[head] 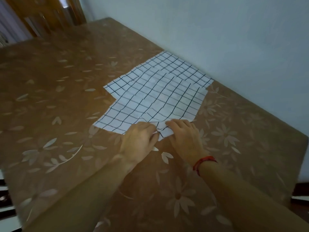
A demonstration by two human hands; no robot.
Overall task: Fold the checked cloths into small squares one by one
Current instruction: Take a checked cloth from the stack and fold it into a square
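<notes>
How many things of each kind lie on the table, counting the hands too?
Checked cloths: at least 3, overlapping
Hands: 2, left hand and right hand
Red wrist cord: 1
Total: at least 6

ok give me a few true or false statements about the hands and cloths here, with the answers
1. The left hand and the right hand both hold the near corner of the nearest checked cloth. True.
2. The checked cloths are already folded into small squares. False: they lie spread out flat, overlapping one another.
3. The red band is on the left wrist. False: it is on the right wrist.
4. The cloths lie on a brown flowered table cover. True.
</notes>
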